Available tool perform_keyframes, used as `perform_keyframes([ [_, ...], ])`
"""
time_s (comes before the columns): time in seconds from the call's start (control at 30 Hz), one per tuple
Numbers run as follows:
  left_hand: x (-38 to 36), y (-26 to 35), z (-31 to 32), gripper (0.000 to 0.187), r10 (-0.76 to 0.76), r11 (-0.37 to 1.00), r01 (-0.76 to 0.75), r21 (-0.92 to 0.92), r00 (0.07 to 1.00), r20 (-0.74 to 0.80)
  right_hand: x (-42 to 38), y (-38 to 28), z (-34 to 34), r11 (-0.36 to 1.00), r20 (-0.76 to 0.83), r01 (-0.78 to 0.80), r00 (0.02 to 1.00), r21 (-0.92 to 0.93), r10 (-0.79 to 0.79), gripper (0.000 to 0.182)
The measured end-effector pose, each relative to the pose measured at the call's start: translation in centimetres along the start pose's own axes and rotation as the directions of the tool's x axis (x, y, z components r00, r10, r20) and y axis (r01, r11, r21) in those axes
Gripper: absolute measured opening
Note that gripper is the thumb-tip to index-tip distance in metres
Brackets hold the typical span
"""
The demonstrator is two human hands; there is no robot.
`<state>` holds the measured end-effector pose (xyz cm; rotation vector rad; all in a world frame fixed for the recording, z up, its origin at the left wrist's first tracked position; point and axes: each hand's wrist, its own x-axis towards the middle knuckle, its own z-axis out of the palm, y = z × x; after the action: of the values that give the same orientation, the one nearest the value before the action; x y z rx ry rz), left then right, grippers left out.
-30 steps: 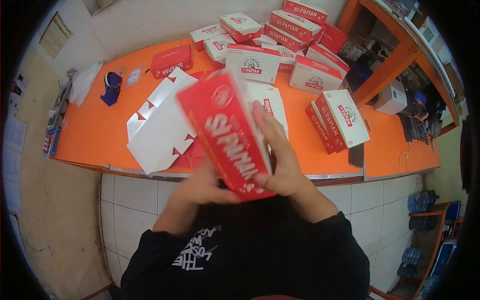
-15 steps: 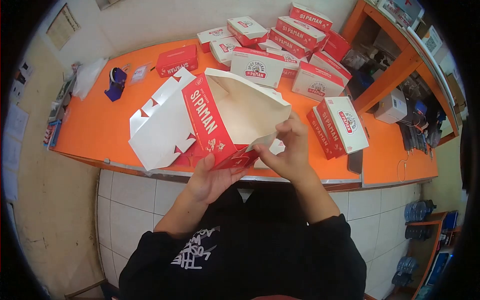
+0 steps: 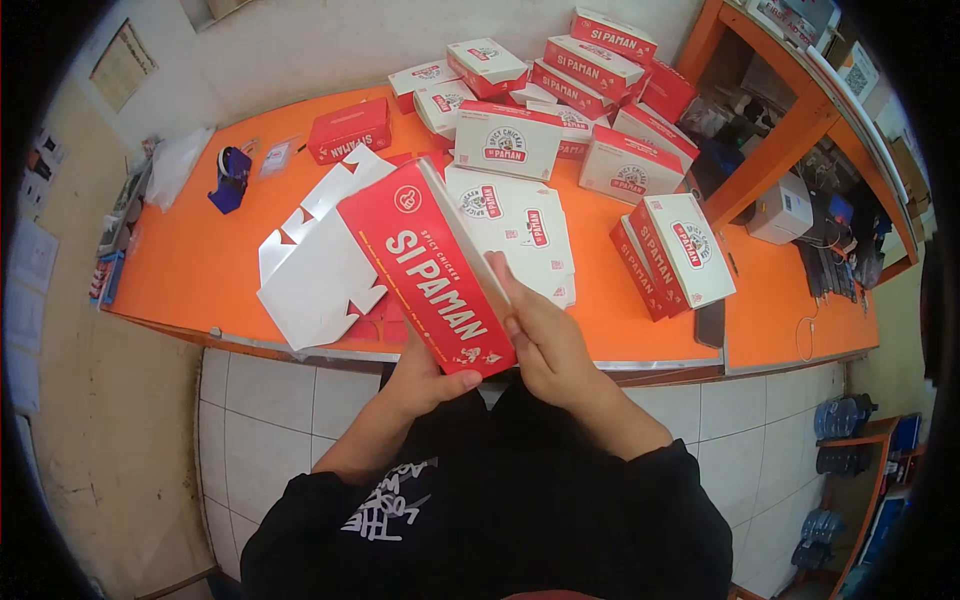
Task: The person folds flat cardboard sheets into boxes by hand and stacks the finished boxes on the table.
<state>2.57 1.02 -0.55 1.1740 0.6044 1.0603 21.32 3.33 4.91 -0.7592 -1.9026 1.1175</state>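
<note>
A carton box [image 3: 425,270], its red "SI PAMAN" side facing up toward the camera, is held between both hands above the table's front edge. My left hand [image 3: 425,375] grips its lower left end, thumb across the red side. My right hand [image 3: 550,345] presses along its right side with the fingers close together. Under and left of the box lie unfolded cartons, white side up [image 3: 315,265]. Printed white flat cartons [image 3: 535,225] lie behind it to the right. Whether the box's lid is closed cannot be seen.
Several folded boxes [image 3: 508,140] are piled at the back of the orange table [image 3: 630,335]. More boxes [image 3: 685,250] stand at the right beside a phone [image 3: 710,325]. A blue tape dispenser [image 3: 231,180] is at the left. An orange wooden shelf [image 3: 775,165] rises at the right.
The box has turned from showing its open inside to showing its red side, and has come lower. My right hand has moved down and left, flattening against the box's side.
</note>
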Motion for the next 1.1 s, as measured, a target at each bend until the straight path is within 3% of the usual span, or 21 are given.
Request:
perform_keyframes([
  [0.03,-0.2,-0.1,-0.1,0.078,-0.015,1.000,0.016,-0.012,1.000,0.009,0.0,1.0,0.3,0.980,-0.006,0.200,0.980,0.007,-0.200,0.064],
  [0.13,0.3,-0.4,0.8,0.078,0.059,0.914,-0.057,-0.403,0.998,-0.006,0.0,1.6,-0.3,0.974,0.121,0.219,0.970,-0.058,-0.211,0.075],
  [0.27,0.3,-1.7,-0.3,0.082,-0.070,0.994,0.081,-0.069,0.985,0.156,0.1,1.4,-0.1,0.987,0.011,0.028,1.000,-0.158,-0.027,0.090],
  [0.37,1.8,-1.6,-0.5,0.086,0.022,0.959,-0.085,0.269,0.973,0.229,-0.1,-1.1,-3.6,0.922,0.040,0.056,0.998,-0.384,-0.044,0.086],
  [0.4,2.6,-0.5,-0.6,0.085,0.055,0.823,-0.170,0.542,0.973,0.223,-0.9,0.8,-5.1,0.931,-0.100,0.134,0.979,-0.340,-0.178,0.083],
  [0.43,3.7,1.2,-0.5,0.084,0.092,0.604,-0.230,0.763,0.971,0.219,-1.5,0.5,-7.4,0.925,-0.272,0.039,0.951,-0.377,-0.151,0.080],
  [0.47,4.6,2.8,-0.4,0.077,0.030,0.465,-0.207,0.860,0.975,0.219,-1.8,-0.1,-9.8,0.916,-0.431,-0.056,0.892,-0.397,-0.132,0.078],
  [0.5,5.4,3.1,-1.2,0.075,0.027,0.374,-0.149,0.915,0.988,0.149,-1.6,-1.1,-11.8,0.887,-0.545,-0.072,0.811,-0.457,-0.214,0.076],
  [0.53,5.9,3.1,-2.7,0.074,0.030,0.279,-0.081,0.957,0.997,0.076,-2.3,0.2,-14.5,0.610,-0.557,-0.217,0.701,-0.762,-0.446,0.073],
  [0.57,6.4,2.9,-4.3,0.073,0.039,0.183,-0.008,0.983,0.999,0.001,-2.6,-0.4,-16.3,0.401,-0.538,-0.379,0.718,-0.834,-0.442,0.073],
  [0.63,7.5,1.0,-8.3,0.063,0.155,-0.047,0.178,0.983,0.973,-0.169,-4.0,3.0,-19.6,0.335,-0.599,-0.523,0.778,-0.784,-0.189,0.073],
  [0.7,8.2,-1.6,-11.1,0.059,0.055,-0.136,0.372,0.918,0.928,-0.368,-4.8,5.3,-21.3,0.222,-0.600,-0.610,0.791,-0.760,0.119,0.075],
  [0.73,8.7,-1.7,-11.4,0.057,0.017,-0.184,0.456,0.871,0.887,-0.461,-4.5,5.0,-21.1,0.231,-0.623,-0.630,0.774,-0.742,0.111,0.077],
  [0.83,9.4,-0.7,-11.3,0.040,-0.058,-0.090,0.485,0.870,0.870,-0.490,-3.8,3.2,-19.2,0.223,-0.562,-0.524,0.810,-0.822,-0.167,0.068],
  [0.93,9.2,1.3,-12.2,0.032,0.064,0.121,0.366,0.923,0.925,-0.376,-2.0,1.7,-16.6,0.416,-0.447,-0.293,0.826,-0.861,-0.343,0.057],
  [1.03,9.5,2.2,-14.5,0.031,0.054,0.377,0.343,0.860,0.919,-0.390,-0.2,0.2,-12.8,0.515,-0.303,-0.124,0.911,-0.848,-0.279,0.049],
  [1.07,9.2,2.0,-15.5,0.031,0.323,0.309,0.226,0.924,0.889,-0.326,0.1,-0.3,-11.4,0.517,-0.258,-0.081,0.925,-0.852,-0.280,0.049],
  [1.1,8.7,3.6,-14.7,0.032,0.415,0.380,0.197,0.904,0.837,-0.357,0.4,-0.7,-10.1,0.518,-0.213,-0.039,0.935,-0.854,-0.282,0.049],
])
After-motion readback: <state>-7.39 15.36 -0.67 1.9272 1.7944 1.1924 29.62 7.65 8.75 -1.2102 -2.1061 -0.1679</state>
